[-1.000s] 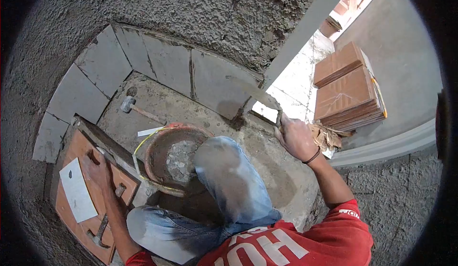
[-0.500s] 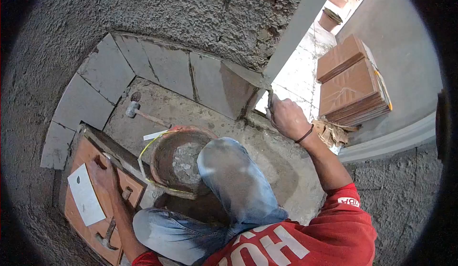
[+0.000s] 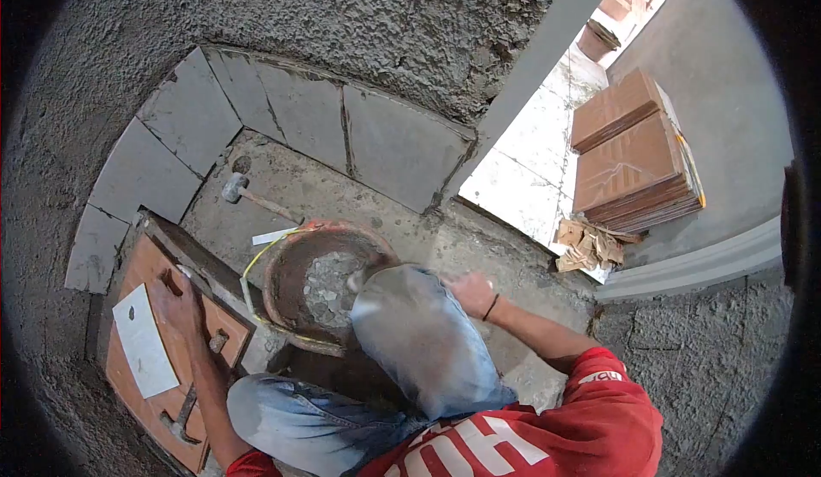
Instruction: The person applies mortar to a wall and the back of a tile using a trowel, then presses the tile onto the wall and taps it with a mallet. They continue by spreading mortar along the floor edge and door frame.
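My right hand (image 3: 470, 293) is beside my right knee, closed on a trowel whose blade is mostly hidden behind the knee. Left of that knee stands a round tub (image 3: 342, 226) with grey mortar (image 3: 329, 285) inside. My left hand (image 3: 177, 306) rests on a brown panel (image 3: 227, 310), thumb and fingers apart. Beside it lie a white tile offcut (image 3: 144, 340) with a dark spot and a hammer (image 3: 181, 421). Light wall tiles (image 3: 398, 148) line the lower wall; the rightmost ends near the doorway.
On the floor behind the tub lies a mallet (image 3: 235, 188). A yellow strap (image 3: 252, 263) and a small white strip (image 3: 274, 236) are by the tub. Beyond the doorway are stacked brown tile boxes (image 3: 633, 169) and torn cardboard (image 3: 590, 246).
My right hand has moved from the rightmost tile's edge by the doorway down to my knee and the tub. My left hand stays on the brown panel. The view has shifted slightly.
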`<control>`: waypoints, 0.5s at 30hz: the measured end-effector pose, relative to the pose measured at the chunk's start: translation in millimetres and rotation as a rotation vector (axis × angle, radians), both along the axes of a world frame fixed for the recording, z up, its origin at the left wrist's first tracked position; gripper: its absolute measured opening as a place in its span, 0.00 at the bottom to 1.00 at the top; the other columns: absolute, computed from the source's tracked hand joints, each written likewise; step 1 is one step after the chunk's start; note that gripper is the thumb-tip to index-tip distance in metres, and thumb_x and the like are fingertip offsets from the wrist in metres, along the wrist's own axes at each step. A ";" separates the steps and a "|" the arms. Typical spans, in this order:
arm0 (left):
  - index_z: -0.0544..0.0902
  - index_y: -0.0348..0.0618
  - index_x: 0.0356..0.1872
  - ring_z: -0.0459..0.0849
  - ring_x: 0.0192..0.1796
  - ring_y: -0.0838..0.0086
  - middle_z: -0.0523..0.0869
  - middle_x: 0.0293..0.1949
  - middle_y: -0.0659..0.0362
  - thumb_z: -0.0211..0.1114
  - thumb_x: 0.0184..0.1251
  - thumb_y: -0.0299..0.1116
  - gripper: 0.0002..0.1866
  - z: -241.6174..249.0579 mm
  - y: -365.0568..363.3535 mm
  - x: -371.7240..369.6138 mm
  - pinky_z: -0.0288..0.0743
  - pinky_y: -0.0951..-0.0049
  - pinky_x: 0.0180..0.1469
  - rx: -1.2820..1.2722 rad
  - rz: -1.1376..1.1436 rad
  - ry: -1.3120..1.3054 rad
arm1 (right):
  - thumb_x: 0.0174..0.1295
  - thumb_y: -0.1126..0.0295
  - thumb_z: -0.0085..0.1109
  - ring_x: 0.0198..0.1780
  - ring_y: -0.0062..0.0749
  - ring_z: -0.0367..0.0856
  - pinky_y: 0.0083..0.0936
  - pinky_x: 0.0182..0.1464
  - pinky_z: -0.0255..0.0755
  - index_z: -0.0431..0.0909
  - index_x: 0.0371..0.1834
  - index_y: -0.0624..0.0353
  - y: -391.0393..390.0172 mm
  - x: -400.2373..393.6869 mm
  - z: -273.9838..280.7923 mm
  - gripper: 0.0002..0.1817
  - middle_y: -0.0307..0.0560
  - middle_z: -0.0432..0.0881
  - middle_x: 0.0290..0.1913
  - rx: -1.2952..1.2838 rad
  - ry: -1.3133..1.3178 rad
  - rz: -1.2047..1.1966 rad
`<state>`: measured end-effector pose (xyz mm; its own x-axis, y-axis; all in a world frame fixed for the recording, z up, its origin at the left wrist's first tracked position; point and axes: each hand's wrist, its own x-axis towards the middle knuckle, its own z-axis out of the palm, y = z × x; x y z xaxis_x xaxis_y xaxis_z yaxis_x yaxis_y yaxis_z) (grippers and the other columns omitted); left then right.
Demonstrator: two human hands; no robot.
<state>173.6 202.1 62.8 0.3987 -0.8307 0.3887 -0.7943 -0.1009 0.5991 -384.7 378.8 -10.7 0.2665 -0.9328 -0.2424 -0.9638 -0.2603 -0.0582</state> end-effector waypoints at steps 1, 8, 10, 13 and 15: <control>0.79 0.32 0.63 0.82 0.63 0.52 0.82 0.59 0.44 0.68 0.70 0.36 0.24 2.8 1.1 -3.7 0.73 0.55 0.68 0.017 0.004 0.021 | 0.69 0.58 0.60 0.43 0.51 0.90 0.48 0.40 0.85 0.75 0.65 0.52 7.9 0.7 -8.4 0.23 0.54 0.86 0.54 0.030 0.082 0.074; 0.78 0.34 0.64 0.81 0.63 0.50 0.82 0.59 0.45 0.66 0.72 0.38 0.25 -7.3 -4.5 2.8 0.73 0.54 0.68 0.044 0.027 -0.074 | 0.69 0.59 0.60 0.45 0.53 0.88 0.49 0.44 0.82 0.78 0.63 0.53 68.6 -58.9 -17.8 0.21 0.54 0.84 0.57 -0.108 -0.202 -0.170; 0.78 0.34 0.63 0.81 0.63 0.49 0.82 0.58 0.44 0.66 0.72 0.39 0.25 -12.9 -4.7 3.7 0.72 0.53 0.68 0.024 0.031 -0.094 | 0.69 0.59 0.62 0.45 0.53 0.87 0.48 0.43 0.81 0.80 0.58 0.55 84.0 -85.5 -9.5 0.19 0.55 0.85 0.53 -0.064 -0.163 -0.264; 0.79 0.34 0.63 0.80 0.63 0.48 0.81 0.58 0.44 0.67 0.72 0.40 0.25 -3.4 -6.9 -9.3 0.71 0.52 0.68 0.061 0.040 -0.141 | 0.69 0.60 0.62 0.43 0.54 0.86 0.47 0.42 0.79 0.81 0.48 0.59 84.3 -86.5 -14.3 0.14 0.58 0.85 0.44 -0.133 -0.310 -0.469; 0.79 0.34 0.63 0.79 0.64 0.47 0.81 0.59 0.43 0.68 0.71 0.42 0.27 -45.0 -16.5 38.2 0.70 0.51 0.69 0.067 0.057 -0.406 | 0.69 0.60 0.62 0.37 0.62 0.80 0.50 0.40 0.73 0.78 0.37 0.63 53.5 -63.6 -12.6 0.15 0.65 0.80 0.34 -0.469 -0.681 -0.526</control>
